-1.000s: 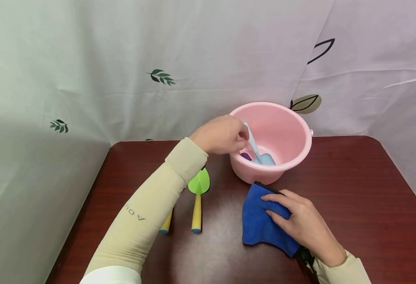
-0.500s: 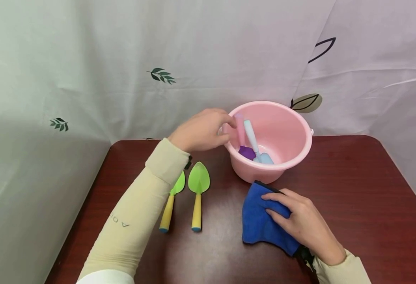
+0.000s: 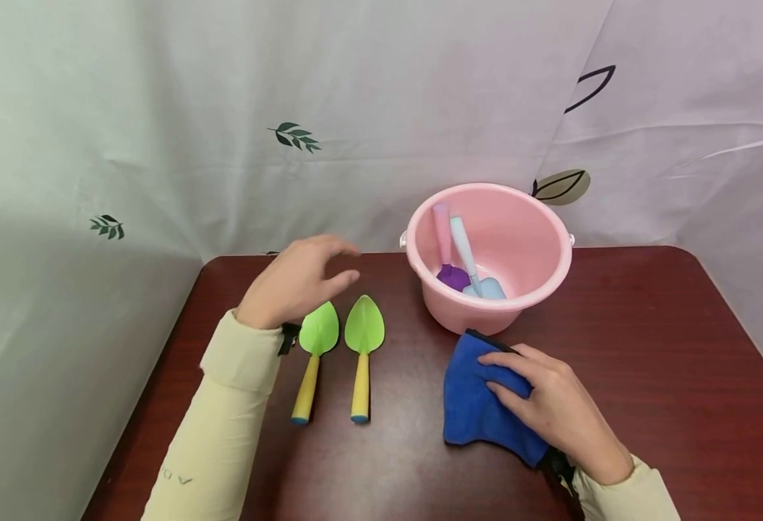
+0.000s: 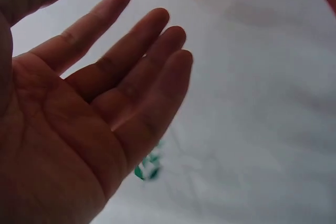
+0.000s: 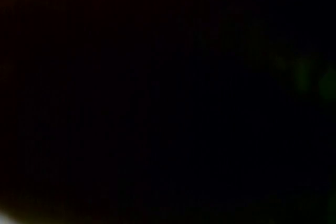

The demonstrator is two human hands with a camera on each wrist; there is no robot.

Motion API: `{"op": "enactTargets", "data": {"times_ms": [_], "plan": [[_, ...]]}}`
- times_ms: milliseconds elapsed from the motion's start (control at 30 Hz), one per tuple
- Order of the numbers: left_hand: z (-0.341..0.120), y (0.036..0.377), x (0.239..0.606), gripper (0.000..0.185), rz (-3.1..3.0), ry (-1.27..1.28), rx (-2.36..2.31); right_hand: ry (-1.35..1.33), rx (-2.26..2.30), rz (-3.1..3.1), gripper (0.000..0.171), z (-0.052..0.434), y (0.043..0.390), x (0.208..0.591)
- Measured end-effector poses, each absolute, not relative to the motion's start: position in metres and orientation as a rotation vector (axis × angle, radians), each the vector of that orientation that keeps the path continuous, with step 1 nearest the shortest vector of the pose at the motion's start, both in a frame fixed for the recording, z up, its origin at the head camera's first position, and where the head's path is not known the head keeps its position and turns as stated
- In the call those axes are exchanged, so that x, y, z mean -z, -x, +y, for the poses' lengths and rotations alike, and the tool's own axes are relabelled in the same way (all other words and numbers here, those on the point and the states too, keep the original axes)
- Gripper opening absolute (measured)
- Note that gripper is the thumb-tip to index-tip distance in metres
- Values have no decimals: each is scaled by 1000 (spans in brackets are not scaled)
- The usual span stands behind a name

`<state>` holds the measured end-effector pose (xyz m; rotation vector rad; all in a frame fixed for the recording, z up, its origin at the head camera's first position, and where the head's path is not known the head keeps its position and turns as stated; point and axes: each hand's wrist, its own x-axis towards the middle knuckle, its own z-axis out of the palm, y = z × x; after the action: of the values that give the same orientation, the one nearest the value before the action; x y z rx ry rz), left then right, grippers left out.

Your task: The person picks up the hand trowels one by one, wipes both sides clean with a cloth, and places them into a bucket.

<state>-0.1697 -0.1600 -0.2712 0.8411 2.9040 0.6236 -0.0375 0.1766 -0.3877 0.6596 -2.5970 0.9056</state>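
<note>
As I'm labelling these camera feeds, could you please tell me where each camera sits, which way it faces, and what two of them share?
Head: worn on the head, facing forward and down at the table and pink bucket; left hand, right hand and both sleeves show.
Left wrist: worn there, facing past the left hand, the only body part showing, towards the pale backdrop.
Right wrist: worn there; nearly black, so its direction and contents cannot be told.
Shared: head and left wrist both show the left hand and backdrop.
</note>
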Motion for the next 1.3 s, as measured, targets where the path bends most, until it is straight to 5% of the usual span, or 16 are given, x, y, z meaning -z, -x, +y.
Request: {"op": "enactTargets", "data": {"times_ms": [567, 1133, 1300], "plan": [[-220, 111, 341, 41, 2825, -333, -748, -659, -899, -2596, 48, 176, 38, 390], [-218, 79, 386, 25, 2786, -93, -785, -639, -888, -2612, 49, 177, 38, 388], [-216, 74, 396, 33, 2794, 17, -757, -632, -884, -2623, 49, 177, 38, 388]]}}
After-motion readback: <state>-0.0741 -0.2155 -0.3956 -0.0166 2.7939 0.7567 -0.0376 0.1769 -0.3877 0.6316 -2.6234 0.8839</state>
